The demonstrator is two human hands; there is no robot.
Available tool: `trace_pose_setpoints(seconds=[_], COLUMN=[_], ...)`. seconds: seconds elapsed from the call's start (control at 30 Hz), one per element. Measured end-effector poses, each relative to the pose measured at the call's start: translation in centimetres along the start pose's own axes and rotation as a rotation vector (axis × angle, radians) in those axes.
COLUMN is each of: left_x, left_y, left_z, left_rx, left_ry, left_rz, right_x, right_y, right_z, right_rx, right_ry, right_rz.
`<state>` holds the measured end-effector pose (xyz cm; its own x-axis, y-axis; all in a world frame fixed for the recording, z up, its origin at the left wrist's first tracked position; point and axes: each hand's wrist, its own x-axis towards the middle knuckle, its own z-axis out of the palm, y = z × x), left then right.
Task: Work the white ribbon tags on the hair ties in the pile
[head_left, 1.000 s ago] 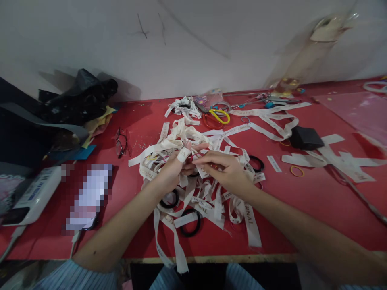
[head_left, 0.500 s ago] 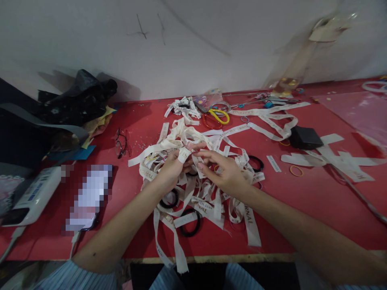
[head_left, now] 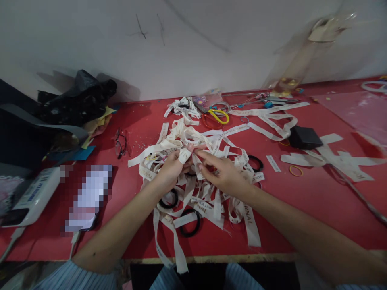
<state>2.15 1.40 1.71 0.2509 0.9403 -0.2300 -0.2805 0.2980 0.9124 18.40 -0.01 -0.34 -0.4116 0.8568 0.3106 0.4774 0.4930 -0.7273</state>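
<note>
The fingers (head_left: 180,160) of the left hand (head_left: 169,170) are curling together and are pinching a short cream ribbon piece (head_left: 184,155), which is lying folded over the fingertip. The right hand (head_left: 225,176) is meeting it from the right. Its forefinger and thumb are pressing together on the end of the same piece, and its other fingers are bending loosely under it. The exact contact is hard to see.

Both hands are hovering at the centre of the frame, just above a pile of cream printed ribbon strips (head_left: 198,139). This pile is spreading over the red table (head_left: 302,209). Black round hair ties (head_left: 190,224) are lying among the strips near the lower edge.

Further out, a pair of dark-framed eyeglasses (head_left: 120,143) is resting left of the pile. Yellow and red plastic loops (head_left: 216,117) are sitting above the pile. A small black box (head_left: 304,138) is standing at the right. A crumpled black plastic bag (head_left: 81,96) is lying at the upper left.
</note>
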Motion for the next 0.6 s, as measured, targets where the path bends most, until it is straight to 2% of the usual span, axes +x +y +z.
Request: trace_pose_setpoints(seconds=[0.07,0.23,0.47,0.6], left_x=[0.01,0.16,-0.08,-0.14], left_y=[-0.10,-0.30,-0.24,-0.18], left_z=[-0.06,-0.25,-0.67,-0.47], left_rx=[0.008,0.031,0.104,0.123], left_ry=[-0.013,-0.012,-0.120,-0.085], left_rz=[-0.003,0.000,-0.028,-0.022], right_x=[-0.05,-0.20,-0.19,-0.22], right_y=[0.05,-0.03,-0.28,-0.23], right_z=[0.02,0.01,-0.07,0.01], right_rx=[-0.017,0.032,0.098,0.124], right_ry=[-0.027,0.011,-0.032,-0.029], right_rz=[0.007,0.002,0.047,0.035])
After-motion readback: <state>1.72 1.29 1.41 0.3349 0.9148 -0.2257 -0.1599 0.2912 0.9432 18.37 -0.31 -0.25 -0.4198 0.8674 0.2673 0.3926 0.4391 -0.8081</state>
